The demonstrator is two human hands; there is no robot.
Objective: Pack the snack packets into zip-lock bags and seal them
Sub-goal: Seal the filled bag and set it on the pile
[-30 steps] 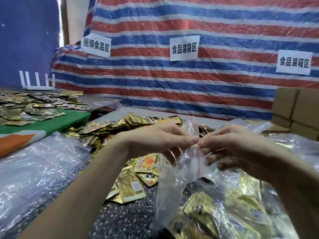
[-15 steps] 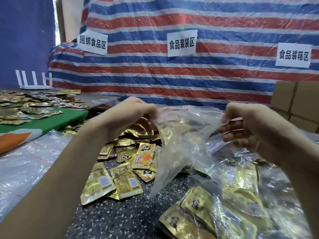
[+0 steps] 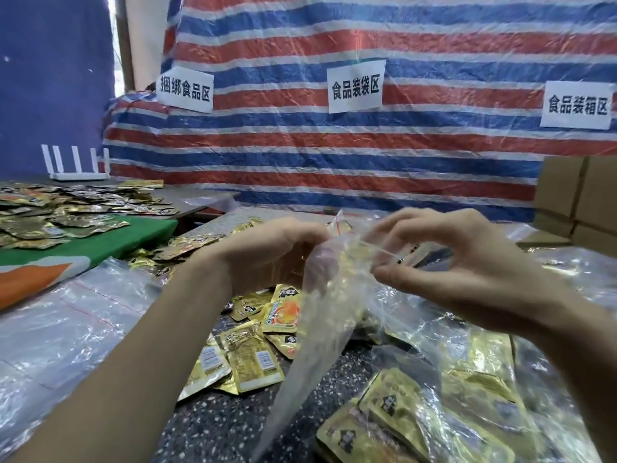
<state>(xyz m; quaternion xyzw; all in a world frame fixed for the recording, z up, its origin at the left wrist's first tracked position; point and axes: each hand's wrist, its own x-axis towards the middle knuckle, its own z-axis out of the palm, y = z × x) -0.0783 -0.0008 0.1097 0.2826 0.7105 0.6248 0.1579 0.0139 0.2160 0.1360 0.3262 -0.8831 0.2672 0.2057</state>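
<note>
A clear zip-lock bag (image 3: 320,315) with a red seal line hangs between my two hands above the table. My left hand (image 3: 267,252) grips its top edge on the left. My right hand (image 3: 444,262) pinches the top edge on the right with thumb and forefinger. The bag looks empty and tapers down toward the table. Gold snack packets (image 3: 247,359) lie loose on the speckled table (image 3: 233,426) below my left arm. More gold packets (image 3: 207,242) are piled behind my left hand.
Filled zip-lock bags (image 3: 434,406) of gold packets lie at the lower right. Flat empty bags (image 3: 66,322) are stacked on the left. A green-covered table (image 3: 100,245) with more packets stands far left. Cardboard boxes (image 3: 577,202) sit at the right, a striped tarp behind.
My hands, spread apart half a second ago with the bag mouth stretched wide, have come closer together. The bag now hangs narrower between them.
</note>
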